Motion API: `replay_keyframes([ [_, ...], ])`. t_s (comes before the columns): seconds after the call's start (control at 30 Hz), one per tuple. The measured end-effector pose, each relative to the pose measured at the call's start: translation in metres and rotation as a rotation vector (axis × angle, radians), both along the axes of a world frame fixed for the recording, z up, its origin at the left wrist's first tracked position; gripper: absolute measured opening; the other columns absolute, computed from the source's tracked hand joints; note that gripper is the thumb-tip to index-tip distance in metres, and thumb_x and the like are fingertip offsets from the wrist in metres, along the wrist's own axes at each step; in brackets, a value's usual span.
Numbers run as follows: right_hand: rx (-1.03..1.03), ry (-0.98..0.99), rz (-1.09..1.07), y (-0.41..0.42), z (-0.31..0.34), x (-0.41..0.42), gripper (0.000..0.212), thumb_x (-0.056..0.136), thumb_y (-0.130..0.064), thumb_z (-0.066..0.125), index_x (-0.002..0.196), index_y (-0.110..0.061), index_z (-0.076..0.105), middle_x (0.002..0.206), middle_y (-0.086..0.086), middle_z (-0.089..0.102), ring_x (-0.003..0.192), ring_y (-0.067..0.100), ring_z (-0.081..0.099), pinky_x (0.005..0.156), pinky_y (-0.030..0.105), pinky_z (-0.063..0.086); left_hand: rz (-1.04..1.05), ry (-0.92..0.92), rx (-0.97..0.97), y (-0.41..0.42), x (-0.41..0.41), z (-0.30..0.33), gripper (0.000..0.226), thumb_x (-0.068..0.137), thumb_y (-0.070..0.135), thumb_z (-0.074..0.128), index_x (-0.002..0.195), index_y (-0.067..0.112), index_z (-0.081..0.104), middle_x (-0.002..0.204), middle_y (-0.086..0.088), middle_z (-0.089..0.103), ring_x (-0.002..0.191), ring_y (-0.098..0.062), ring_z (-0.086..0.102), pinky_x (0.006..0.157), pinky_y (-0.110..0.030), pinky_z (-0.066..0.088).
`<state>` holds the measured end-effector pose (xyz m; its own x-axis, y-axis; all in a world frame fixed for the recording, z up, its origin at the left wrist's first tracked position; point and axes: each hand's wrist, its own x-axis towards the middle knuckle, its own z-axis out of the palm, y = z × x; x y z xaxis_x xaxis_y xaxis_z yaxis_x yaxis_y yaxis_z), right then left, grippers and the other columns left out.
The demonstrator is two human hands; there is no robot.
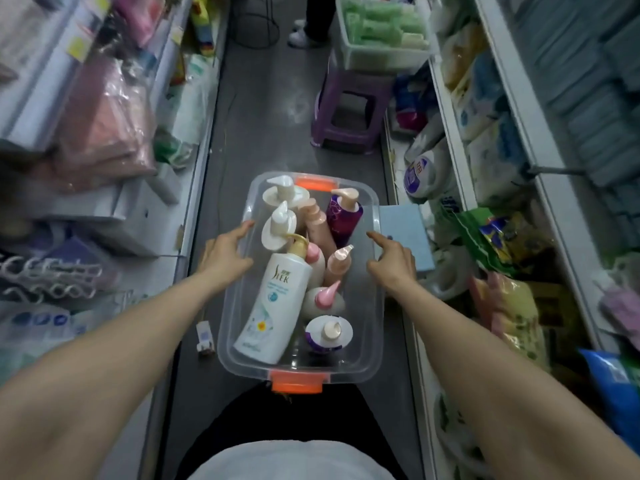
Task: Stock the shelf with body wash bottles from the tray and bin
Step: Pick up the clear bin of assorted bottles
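A clear plastic bin with orange latches sits on the aisle floor right in front of me. It holds several pump bottles: a large white body wash bottle lying at the left, a purple one at the far right, pink-capped and cream ones between. My left hand hovers at the bin's left rim, fingers extended and holding nothing. At the bin's right rim, my right hand has its index finger pointing forward and also holds nothing.
Shelves of packaged goods line both sides of the narrow aisle. A purple stool carrying a white tub of green packs stands ahead. A person's feet show at the far end. A small box lies left of the bin.
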<state>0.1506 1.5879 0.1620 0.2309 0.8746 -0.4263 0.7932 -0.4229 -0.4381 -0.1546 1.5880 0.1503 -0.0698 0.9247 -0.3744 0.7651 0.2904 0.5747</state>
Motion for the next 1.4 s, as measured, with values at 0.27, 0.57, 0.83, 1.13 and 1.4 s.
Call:
replay_keyframes([
  [0.27, -0.003, 0.067, -0.048, 0.197, -0.005, -0.006, 0.076, 0.073, -0.017, 0.055, 0.144, -0.044, 0.046, 0.115, 0.012, 0.069, 0.099, 0.032, 0.065, 0.087, 0.038, 0.055, -0.052, 0.038, 0.043, 0.208, -0.008, 0.008, 0.08, 0.076, 0.013, 0.066, 0.146, 0.039, 0.039, 0.116, -0.022, 0.065, 0.104, -0.04, 0.061, 0.081, -0.034, 0.05],
  [0.57, 0.024, 0.019, -0.13, 0.394, -0.008, 0.028, 0.077, 0.074, -0.01, 0.057, 0.144, -0.04, 0.048, 0.104, 0.016, 0.071, 0.097, 0.034, 0.065, 0.074, 0.03, 0.048, -0.191, 0.027, 0.046, 0.441, 0.022, 0.0, 0.083, 0.075, 0.016, 0.067, 0.147, 0.043, 0.034, 0.114, -0.019, 0.067, 0.097, -0.036, 0.064, 0.067, -0.029, 0.045],
  [0.83, -0.014, -0.01, -0.493, 0.473, -0.03, 0.056, 0.074, 0.081, -0.012, 0.057, 0.147, -0.043, 0.043, 0.13, 0.01, 0.064, 0.115, 0.035, 0.06, 0.09, 0.035, 0.05, -0.614, 0.078, 0.02, 0.643, 0.098, -0.016, 0.086, 0.073, 0.015, 0.066, 0.147, 0.045, 0.032, 0.083, -0.008, 0.062, 0.085, -0.031, 0.062, 0.065, -0.035, 0.049],
  [1.13, -0.029, 0.001, -0.952, 0.439, -0.041, 0.068, 0.076, 0.084, -0.011, 0.054, 0.151, -0.041, 0.036, 0.125, 0.017, 0.065, 0.11, 0.038, 0.059, 0.085, 0.039, 0.053, -1.091, 0.041, 0.032, 0.721, 0.231, -0.02, 0.08, 0.073, 0.014, 0.063, 0.141, 0.049, 0.038, 0.075, -0.002, 0.065, 0.074, -0.021, 0.062, 0.068, -0.033, 0.049],
  [1.4, -0.097, -0.011, -1.266, 0.342, -0.05, 0.089, 0.076, 0.086, -0.009, 0.057, 0.151, -0.041, 0.035, 0.111, 0.016, 0.069, 0.101, 0.035, 0.064, 0.085, 0.039, 0.054, -1.433, 0.013, -0.041, 0.653, 0.34, -0.049, 0.084, 0.071, 0.008, 0.067, 0.143, 0.043, 0.04, 0.064, 0.005, 0.056, 0.07, -0.023, 0.06, 0.071, -0.034, 0.051],
])
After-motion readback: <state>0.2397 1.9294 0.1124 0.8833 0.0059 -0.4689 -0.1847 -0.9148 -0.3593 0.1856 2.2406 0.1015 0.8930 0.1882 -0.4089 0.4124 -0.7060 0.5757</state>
